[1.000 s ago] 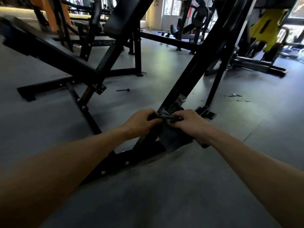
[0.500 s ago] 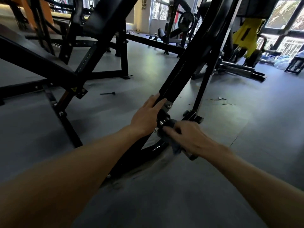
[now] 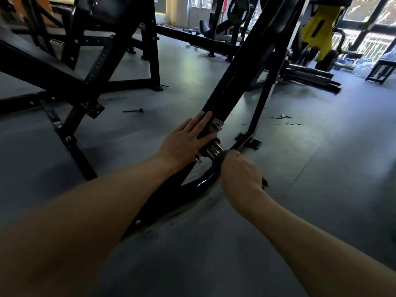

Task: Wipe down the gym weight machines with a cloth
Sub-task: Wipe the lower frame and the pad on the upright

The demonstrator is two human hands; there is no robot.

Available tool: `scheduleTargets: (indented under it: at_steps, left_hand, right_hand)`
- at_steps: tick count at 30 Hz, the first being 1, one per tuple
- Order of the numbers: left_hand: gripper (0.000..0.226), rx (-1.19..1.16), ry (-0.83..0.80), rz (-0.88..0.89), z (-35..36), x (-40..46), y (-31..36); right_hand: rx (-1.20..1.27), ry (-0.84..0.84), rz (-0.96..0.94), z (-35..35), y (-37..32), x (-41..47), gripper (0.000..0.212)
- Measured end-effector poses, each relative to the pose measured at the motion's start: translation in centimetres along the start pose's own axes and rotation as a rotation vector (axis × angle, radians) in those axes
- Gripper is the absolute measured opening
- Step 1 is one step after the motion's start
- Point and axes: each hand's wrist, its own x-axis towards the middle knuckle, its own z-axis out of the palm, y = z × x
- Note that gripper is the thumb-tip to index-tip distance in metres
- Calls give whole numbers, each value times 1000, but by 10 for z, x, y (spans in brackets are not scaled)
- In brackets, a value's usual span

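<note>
Nearest the camera, two bare forearms reach forward over the grey floor (image 3: pixel 214 264) toward the slanted black beam (image 3: pixel 233 80) of a weight machine. The right hand (image 3: pixel 240 170) is curled round a dark cloth (image 3: pixel 219 160), bunched against the metal peg (image 3: pixel 212 150) that sticks out near the beam's lower end; a scrap of the cloth also shows past the hand on the side away from the beam, and most of it is hidden under the fingers. The left hand (image 3: pixel 186 140) lies flat on the beam just above the peg, fingers straight and close together, holding nothing. A silver bolt (image 3: pixel 216 126) sits on the beam right beside the left fingertips. Below the hands, a curved black base tube (image 3: pixel 199 183) meets the beam at the floor.

Left of the beam stands another black frame (image 3: pixel 70 86) with a yellow warning sticker (image 3: pixel 84 104), and a small dark pin (image 3: pixel 134 110) lies on the floor between this frame and the beam. Right of the beam, bits of litter (image 3: pixel 286 120) lie on the floor. Farther off, beyond the beam, a yellow machine (image 3: pixel 321 24) stands by bright windows (image 3: pixel 368 28).
</note>
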Motion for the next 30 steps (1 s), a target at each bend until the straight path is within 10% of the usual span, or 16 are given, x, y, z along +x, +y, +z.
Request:
scheduleTargets:
  at_steps: [9,15,23,30]
  left_hand:
    - [77,-69,7,-35,2,-2,8]
    - [81,-40,-63,-41,-6,-1,10]
    - [82,-12,-100,-110,-8,1,19]
    - [88,-28,-104,-102,-6,3,17]
  right_hand:
    - [19,-133,122,-7,-7,10,36]
    - [141,-188,-155,-20,-23,49,35]
    - [758,-756,109,-35,57,10,39]
    - [209,-469,-79,-36,35,11,48]
